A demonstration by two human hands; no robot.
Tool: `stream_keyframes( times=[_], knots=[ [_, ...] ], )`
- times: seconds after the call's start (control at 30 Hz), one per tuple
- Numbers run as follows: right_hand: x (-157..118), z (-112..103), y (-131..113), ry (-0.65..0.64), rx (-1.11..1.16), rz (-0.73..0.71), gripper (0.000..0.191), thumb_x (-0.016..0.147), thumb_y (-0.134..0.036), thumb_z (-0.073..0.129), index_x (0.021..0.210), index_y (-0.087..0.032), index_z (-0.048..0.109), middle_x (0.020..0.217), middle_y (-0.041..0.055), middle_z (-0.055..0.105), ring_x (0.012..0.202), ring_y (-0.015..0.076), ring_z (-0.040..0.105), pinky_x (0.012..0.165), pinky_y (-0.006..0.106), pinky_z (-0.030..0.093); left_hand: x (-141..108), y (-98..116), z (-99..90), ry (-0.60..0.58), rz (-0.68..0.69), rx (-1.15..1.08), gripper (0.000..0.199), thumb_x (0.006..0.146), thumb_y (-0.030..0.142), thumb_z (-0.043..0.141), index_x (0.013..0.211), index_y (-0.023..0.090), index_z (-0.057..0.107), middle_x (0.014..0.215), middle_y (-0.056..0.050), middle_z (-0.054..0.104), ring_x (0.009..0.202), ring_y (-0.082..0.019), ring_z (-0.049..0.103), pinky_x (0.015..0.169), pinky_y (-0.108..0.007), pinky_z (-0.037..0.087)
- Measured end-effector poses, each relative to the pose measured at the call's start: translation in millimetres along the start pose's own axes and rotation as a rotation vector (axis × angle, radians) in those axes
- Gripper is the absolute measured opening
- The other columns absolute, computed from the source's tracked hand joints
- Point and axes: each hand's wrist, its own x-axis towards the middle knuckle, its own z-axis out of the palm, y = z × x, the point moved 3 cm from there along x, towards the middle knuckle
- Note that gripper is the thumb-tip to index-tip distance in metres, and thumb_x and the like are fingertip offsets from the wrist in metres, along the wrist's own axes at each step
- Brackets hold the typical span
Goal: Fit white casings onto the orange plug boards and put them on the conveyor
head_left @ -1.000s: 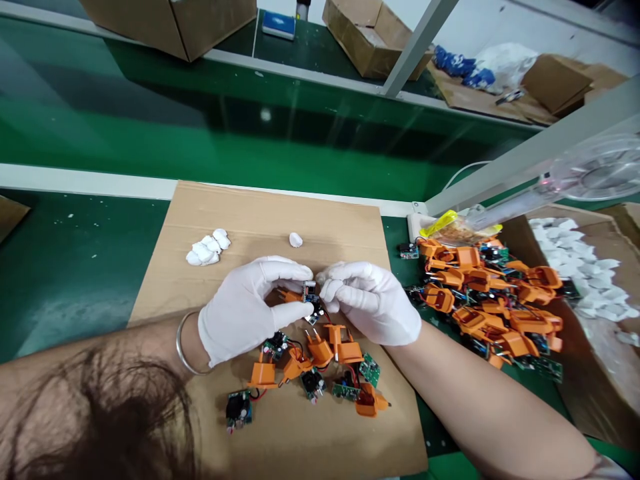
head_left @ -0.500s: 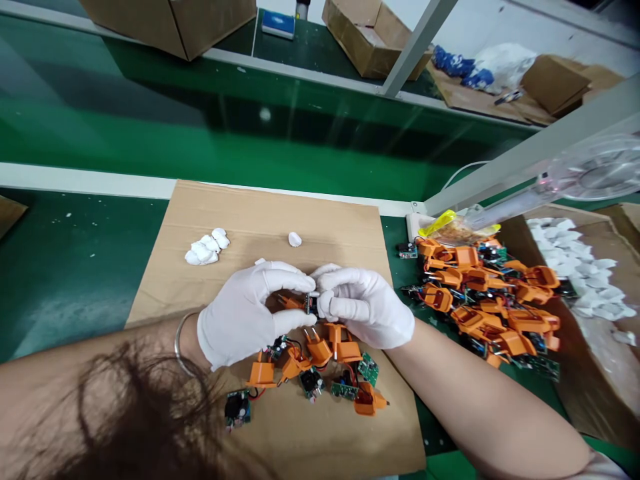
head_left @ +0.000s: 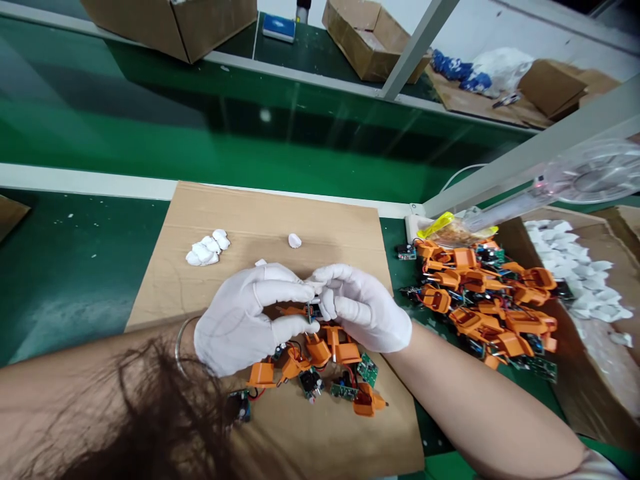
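Note:
In a white glove, my left hand point(head_left: 245, 313) grips a small circuit board point(head_left: 311, 311) by its edges, between thumb and fingers. My right hand point(head_left: 367, 310), also gloved in white, has its fingers pinched together against the board's right side. What lies between those fingertips is hidden. An orange plug housing point(head_left: 290, 311) shows partly behind the left fingers. Just below both hands lie several orange plug housings point(head_left: 317, 349) with wired boards, among them a green circuit board point(head_left: 367, 369), on a cardboard sheet point(head_left: 320, 440).
Small white pieces point(head_left: 206, 249) lie in a cluster at the sheet's upper left, with one white piece point(head_left: 295, 241) apart. To the right are a heap of orange housings point(head_left: 485, 300), a carton point(head_left: 545, 373) of white parts and a clear fan point(head_left: 590, 173). A shelf with boxes runs behind.
The board has turned slightly between my hands and shows more edge-on. My fingertips have drawn closer together over it. The left hand has shifted slightly left and down.

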Motion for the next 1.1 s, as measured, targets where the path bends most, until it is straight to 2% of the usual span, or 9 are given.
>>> stream_keyframes(
  times=[0.13, 0.3, 0.5, 0.6, 0.67, 0.77, 0.87, 0.97, 1.1],
  knots=[
    [-1, 2, 1, -0.073, 0.006, 0.035, 0.034, 0.079, -0.039, 0.091, 0.11, -0.031, 0.082, 0.067, -0.0038, 0.069, 0.063, 0.0134, 0.065, 0.069, 0.028, 0.061, 5, 7, -0.7, -0.011, 0.059, 0.075, 0.028, 0.075, 0.017, 0.086, 0.094, 0.037, 0.085, 0.086, -0.003, 0.083, 0.085, -0.028, 0.078, 0.076, -0.043, 0.065],
    [-7, 4, 5, -0.147, 0.075, 0.091, 0.04, 0.082, -0.032, 0.09, 0.121, -0.032, 0.081, 0.077, -0.0027, 0.076, 0.068, 0.0106, 0.069, 0.069, 0.023, 0.058, 7, 12, -0.2, -0.036, 0.132, 0.145, 0.025, 0.076, 0.016, 0.082, 0.091, 0.036, 0.085, 0.081, -0.002, 0.082, 0.083, -0.027, 0.077, 0.076, -0.043, 0.066],
    [-9, 3, 6, -0.061, 0.099, 0.102, 0.041, 0.073, -0.028, 0.097, 0.111, -0.03, 0.083, 0.078, -0.0021, 0.081, 0.061, 0.0093, 0.069, 0.065, 0.023, 0.06, -1, 10, 3.4, -0.058, 0.333, 0.279, 0.027, 0.086, 0.01, 0.074, 0.106, 0.029, 0.076, 0.092, 0.002, 0.081, 0.091, -0.02, 0.076, 0.081, -0.036, 0.068],
    [-7, 3, 2, -0.01, 0.087, 0.011, 0.041, 0.07, -0.024, 0.098, 0.107, -0.029, 0.084, 0.075, -0.0022, 0.081, 0.06, 0.0091, 0.07, 0.063, 0.021, 0.06, -4, 11, 5.4, -0.027, 0.321, 0.379, 0.035, 0.088, 0.017, 0.075, 0.122, 0.024, 0.069, 0.112, -0.004, 0.079, 0.109, -0.022, 0.073, 0.093, -0.04, 0.066],
    [-6, 3, 1, 0.033, 0.07, -0.033, 0.041, 0.066, -0.019, 0.099, 0.103, -0.029, 0.084, 0.077, -0.0027, 0.082, 0.064, 0.0098, 0.073, 0.066, 0.021, 0.062, -7, 15, 7.9, -0.055, 0.358, 0.44, 0.039, 0.092, 0.028, 0.074, 0.129, 0.02, 0.065, 0.121, -0.009, 0.078, 0.116, -0.025, 0.072, 0.098, -0.043, 0.064],
    [-7, 4, 3, 0.061, 0.014, -0.031, 0.046, 0.06, -0.012, 0.101, 0.099, -0.03, 0.084, 0.082, -0.0033, 0.083, 0.073, 0.0117, 0.078, 0.073, 0.024, 0.066, -9, 25, 11.5, -0.117, 0.466, 0.547, 0.024, 0.102, 0.035, 0.066, 0.122, 0.021, 0.068, 0.118, -0.006, 0.08, 0.113, -0.022, 0.074, 0.097, -0.041, 0.061],
    [-8, 6, 6, 0.039, -0.027, -0.036, 0.046, 0.059, -0.013, 0.102, 0.098, -0.03, 0.084, 0.085, -0.0029, 0.083, 0.075, 0.0119, 0.078, 0.074, 0.025, 0.067, -6, 32, 12.0, -0.095, 0.509, 0.627, 0.013, 0.108, 0.031, 0.059, 0.111, 0.023, 0.069, 0.104, 0.002, 0.084, 0.106, -0.018, 0.076, 0.093, -0.037, 0.057],
    [-8, 6, 5, 0.031, -0.044, -0.065, 0.049, 0.055, -0.009, 0.102, 0.096, -0.029, 0.084, 0.086, -0.0052, 0.08, 0.077, 0.0098, 0.076, 0.077, 0.022, 0.066, -3, 33, 13.0, -0.086, 0.531, 0.605, 0.009, 0.106, 0.03, 0.062, 0.109, 0.023, 0.067, 0.094, 0.006, 0.085, 0.104, -0.018, 0.075, 0.089, -0.036, 0.056],
    [-7, 6, 5, 0.064, -0.049, -0.075, 0.054, 0.052, -0.007, 0.103, 0.097, -0.029, 0.084, 0.092, -0.0052, 0.08, 0.082, 0.0101, 0.077, 0.081, 0.022, 0.065, -6, 30, 14.5, -0.092, 0.532, 0.625, 0.016, 0.104, 0.036, 0.065, 0.112, 0.022, 0.065, 0.101, 0.005, 0.086, 0.105, -0.019, 0.075, 0.093, -0.04, 0.054]
  ],
)
